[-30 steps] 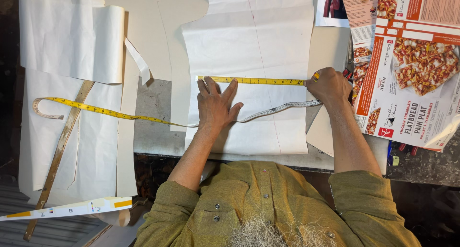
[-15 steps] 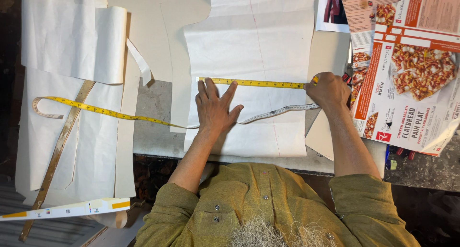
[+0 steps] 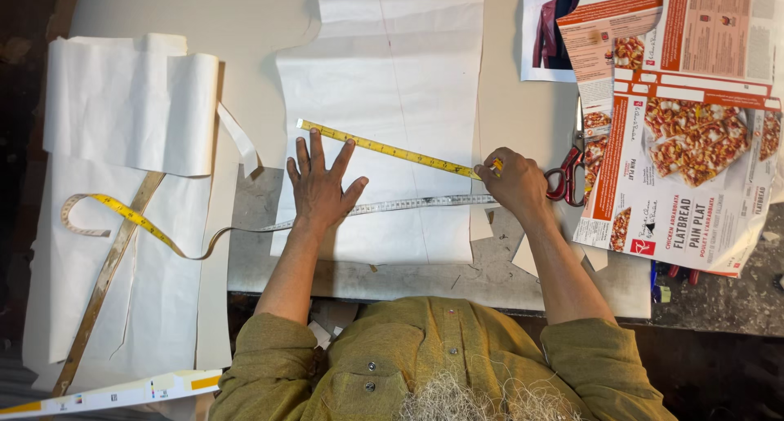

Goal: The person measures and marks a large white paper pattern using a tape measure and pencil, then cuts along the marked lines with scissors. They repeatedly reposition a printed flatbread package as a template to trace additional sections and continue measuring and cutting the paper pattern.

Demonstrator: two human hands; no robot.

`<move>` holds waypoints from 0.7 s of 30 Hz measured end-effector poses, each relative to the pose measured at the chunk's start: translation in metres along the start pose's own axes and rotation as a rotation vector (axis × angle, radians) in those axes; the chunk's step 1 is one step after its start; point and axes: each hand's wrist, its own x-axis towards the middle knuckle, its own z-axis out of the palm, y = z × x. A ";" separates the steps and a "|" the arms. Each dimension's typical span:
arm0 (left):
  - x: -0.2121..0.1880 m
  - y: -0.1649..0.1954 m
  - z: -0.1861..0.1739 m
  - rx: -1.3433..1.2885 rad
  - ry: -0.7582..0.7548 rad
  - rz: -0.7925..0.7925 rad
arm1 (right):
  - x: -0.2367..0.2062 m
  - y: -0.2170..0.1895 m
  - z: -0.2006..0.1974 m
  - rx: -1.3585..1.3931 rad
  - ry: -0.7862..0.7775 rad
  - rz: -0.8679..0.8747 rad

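On paper [image 3: 392, 86], tape [image 3: 392, 150] now slanted; left hand [image 3: 320, 188] unmoved.

Soft, even overhead light; white paper bright, frame edges dim, focus sharp, shadows faint.

Left hand [image 3: 320, 188] flat, fingers spread; right hand [image 3: 513, 182] curled, pinching.

The yellow tape measure [image 3: 390, 150] no longer runs level across the white pattern paper [image 3: 384, 127]: its free end has swung up and away from the left hand [image 3: 320, 188], so it now slants down toward the right hand [image 3: 513, 180]. That left hand has spread its fingers wider, flat on the paper. The red-handled scissors [image 3: 570, 164] beside the right hand have come into sight.
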 end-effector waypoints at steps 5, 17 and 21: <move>0.004 0.001 0.005 -0.004 0.045 -0.043 | -0.014 -0.003 -0.005 0.037 -0.051 0.058; 0.012 0.006 -0.019 0.022 -0.129 -0.123 | -0.096 -0.027 -0.010 -0.035 -0.404 0.121; 0.020 0.014 -0.026 0.074 -0.124 -0.108 | -0.129 -0.031 0.008 0.518 -0.707 0.107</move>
